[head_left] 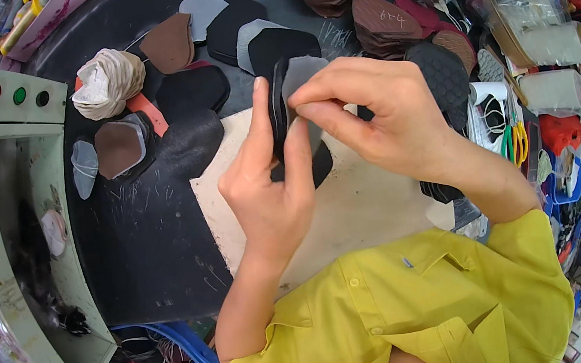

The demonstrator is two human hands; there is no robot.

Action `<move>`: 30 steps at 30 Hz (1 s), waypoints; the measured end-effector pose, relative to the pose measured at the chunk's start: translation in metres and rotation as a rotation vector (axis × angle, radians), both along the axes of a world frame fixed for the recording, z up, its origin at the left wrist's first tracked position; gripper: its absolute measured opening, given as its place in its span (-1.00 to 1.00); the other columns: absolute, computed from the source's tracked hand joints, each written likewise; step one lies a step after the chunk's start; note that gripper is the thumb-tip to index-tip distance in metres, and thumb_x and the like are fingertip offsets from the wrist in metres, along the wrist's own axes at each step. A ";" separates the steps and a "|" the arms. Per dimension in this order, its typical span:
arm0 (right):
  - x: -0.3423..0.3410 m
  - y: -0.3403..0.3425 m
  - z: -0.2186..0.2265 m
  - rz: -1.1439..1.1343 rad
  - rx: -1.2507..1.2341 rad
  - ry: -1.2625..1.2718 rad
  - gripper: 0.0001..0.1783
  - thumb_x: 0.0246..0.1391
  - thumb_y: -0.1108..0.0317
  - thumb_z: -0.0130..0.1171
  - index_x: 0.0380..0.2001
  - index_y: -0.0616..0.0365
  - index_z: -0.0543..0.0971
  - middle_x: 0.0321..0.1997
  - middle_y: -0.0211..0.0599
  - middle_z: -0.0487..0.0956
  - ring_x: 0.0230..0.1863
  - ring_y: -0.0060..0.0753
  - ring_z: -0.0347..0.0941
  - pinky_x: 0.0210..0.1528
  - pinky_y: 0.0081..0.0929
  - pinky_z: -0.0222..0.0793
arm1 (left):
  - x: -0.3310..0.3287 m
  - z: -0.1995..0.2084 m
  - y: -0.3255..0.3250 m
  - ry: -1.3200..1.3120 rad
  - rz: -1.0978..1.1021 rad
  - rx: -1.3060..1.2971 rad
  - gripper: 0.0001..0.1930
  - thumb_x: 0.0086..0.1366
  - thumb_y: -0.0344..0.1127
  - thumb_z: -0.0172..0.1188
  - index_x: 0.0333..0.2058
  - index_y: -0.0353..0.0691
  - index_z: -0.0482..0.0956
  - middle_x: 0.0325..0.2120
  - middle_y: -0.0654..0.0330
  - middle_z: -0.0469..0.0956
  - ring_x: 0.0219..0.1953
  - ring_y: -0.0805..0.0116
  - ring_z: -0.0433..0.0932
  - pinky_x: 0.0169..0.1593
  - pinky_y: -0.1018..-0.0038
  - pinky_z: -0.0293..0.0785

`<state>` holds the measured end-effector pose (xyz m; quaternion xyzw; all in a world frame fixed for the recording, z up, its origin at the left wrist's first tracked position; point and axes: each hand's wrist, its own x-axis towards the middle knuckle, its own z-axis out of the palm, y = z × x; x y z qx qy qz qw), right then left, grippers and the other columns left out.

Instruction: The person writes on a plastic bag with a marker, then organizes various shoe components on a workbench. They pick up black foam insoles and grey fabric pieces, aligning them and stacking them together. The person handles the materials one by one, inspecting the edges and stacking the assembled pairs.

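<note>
My left hand (269, 192) grips a thin stack of black padded pieces (278, 115), held on edge above a beige sheet (377, 202). With thumb and forefinger pinched, my right hand (385, 106) holds the edge of a thin grey piece (303, 71) against the right face of that stack. The fingers hide where the grey and black layers meet. Another black piece (322, 165) lies on the sheet behind my left fingers. Just beyond my hands are a black rounded piece (280, 46) and more grey and black cut pieces.
Brown stacks (387, 23) lie at the far right and a wrapped cream bundle (108, 83) at the far left. A metal cabinet (16, 126) with buttons borders the left. Scissors (519, 143) and plastic bags are at right, a blue basket (200, 352) below left.
</note>
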<state>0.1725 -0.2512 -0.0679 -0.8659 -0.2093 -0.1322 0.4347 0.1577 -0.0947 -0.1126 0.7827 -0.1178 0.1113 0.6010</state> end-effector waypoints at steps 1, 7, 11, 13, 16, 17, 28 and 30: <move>-0.003 0.001 0.001 0.005 0.004 0.006 -0.91 0.01 0.48 0.22 -0.36 0.21 0.61 -0.43 -0.22 0.60 -0.45 -0.19 0.55 -0.45 -0.41 0.45 | -0.005 0.006 0.001 -0.015 0.007 0.071 -0.52 0.24 -0.53 0.20 0.15 -0.45 0.42 -0.44 0.10 0.64 -0.48 0.53 0.57 -0.36 0.61 0.47; -0.017 0.004 0.012 0.027 0.047 0.099 -0.95 -0.01 0.48 0.21 -0.42 0.21 0.59 -0.49 -0.21 0.57 -0.49 -0.14 0.51 -0.48 -0.34 0.39 | -0.025 0.018 0.002 -0.132 0.035 0.266 -0.49 0.24 -0.59 0.13 0.18 -0.55 0.32 -0.10 -0.21 0.58 -0.28 0.12 0.70 -0.28 0.49 0.56; -0.023 0.001 0.020 0.038 0.049 0.125 -0.95 -0.03 0.48 0.21 -0.45 0.22 0.58 -0.52 -0.21 0.56 -0.50 -0.13 0.50 -0.48 -0.34 0.38 | -0.033 0.028 0.002 -0.098 -0.012 0.237 -0.48 0.24 -0.62 0.11 0.19 -0.58 0.28 -0.03 -0.27 0.53 -0.23 0.07 0.69 -0.26 0.47 0.57; -0.026 -0.001 0.024 0.050 0.021 0.112 -0.95 -0.02 0.49 0.23 -0.44 0.24 0.59 -0.54 -0.22 0.55 -0.53 -0.22 0.49 -0.49 -0.42 0.37 | -0.037 0.030 0.003 -0.082 -0.028 0.239 -0.47 0.24 -0.62 0.11 0.19 -0.58 0.28 -0.03 -0.27 0.53 -0.24 0.07 0.69 -0.26 0.47 0.57; -0.029 -0.003 0.026 0.081 -0.007 0.121 -0.94 -0.01 0.53 0.26 -0.41 0.27 0.61 -0.56 -0.26 0.53 -0.57 -0.42 0.48 -0.51 -0.59 0.35 | -0.042 0.032 0.002 -0.078 -0.027 0.284 -0.47 0.24 -0.62 0.11 0.20 -0.57 0.27 -0.04 -0.28 0.53 -0.26 0.09 0.69 -0.28 0.46 0.56; -0.029 -0.004 0.026 0.087 -0.006 0.138 -0.95 -0.01 0.52 0.26 -0.42 0.27 0.61 -0.56 -0.27 0.53 -0.57 -0.42 0.48 -0.51 -0.59 0.36 | -0.043 0.032 0.002 -0.072 -0.026 0.300 -0.48 0.25 -0.62 0.11 0.20 -0.57 0.28 -0.05 -0.27 0.54 -0.29 0.11 0.69 -0.29 0.46 0.56; -0.042 -0.008 0.024 0.077 0.098 0.370 -0.93 -0.01 0.50 0.22 -0.45 0.29 0.61 -0.54 -0.27 0.58 -0.51 -0.49 0.52 -0.45 -0.58 0.43 | -0.057 0.045 0.003 0.095 -0.067 0.287 -0.49 0.29 -0.54 0.10 0.22 -0.48 0.30 -0.50 -0.02 0.58 -0.53 0.25 0.61 -0.43 0.51 0.46; -0.043 -0.010 0.023 0.111 0.054 0.298 -0.93 0.00 0.50 0.22 -0.44 0.30 0.61 -0.52 -0.27 0.59 -0.49 -0.52 0.53 -0.43 -0.58 0.45 | -0.060 0.048 0.002 0.064 -0.051 0.390 -0.49 0.30 -0.53 0.09 0.22 -0.47 0.29 -0.48 -0.04 0.58 -0.54 0.25 0.60 -0.42 0.51 0.46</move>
